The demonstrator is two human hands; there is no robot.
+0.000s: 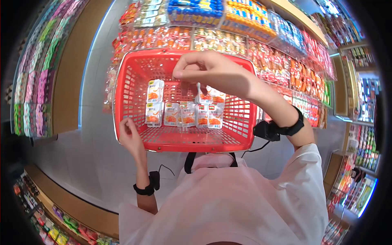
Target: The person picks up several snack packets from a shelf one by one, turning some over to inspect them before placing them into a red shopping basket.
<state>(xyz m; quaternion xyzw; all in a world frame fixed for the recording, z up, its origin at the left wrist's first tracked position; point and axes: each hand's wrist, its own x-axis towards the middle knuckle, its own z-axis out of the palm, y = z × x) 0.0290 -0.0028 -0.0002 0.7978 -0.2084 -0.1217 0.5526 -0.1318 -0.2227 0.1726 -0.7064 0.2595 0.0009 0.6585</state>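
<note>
A red plastic shopping basket [183, 145] with slotted walls is in front of my body. Several white food packets [188, 114] with orange pictures stand in rows inside it. My left hand [131, 134] is at the basket's near left corner, its fingers curled at the rim. Over the basket's far side hovers my right hand [198, 67], apart from the packets. Its fingers are bent in toward the thumb, and no item shows in them. The right forearm hides part of the basket's right rim and some packets.
Beyond the basket, shelves hold rows of red and orange snack packs [269, 61] and blue packs [195, 12]. A shelf of colourful packages [41, 73] runs along the left. Grey floor tiles [98, 73] show between. Black devices are strapped to both forearms [147, 185].
</note>
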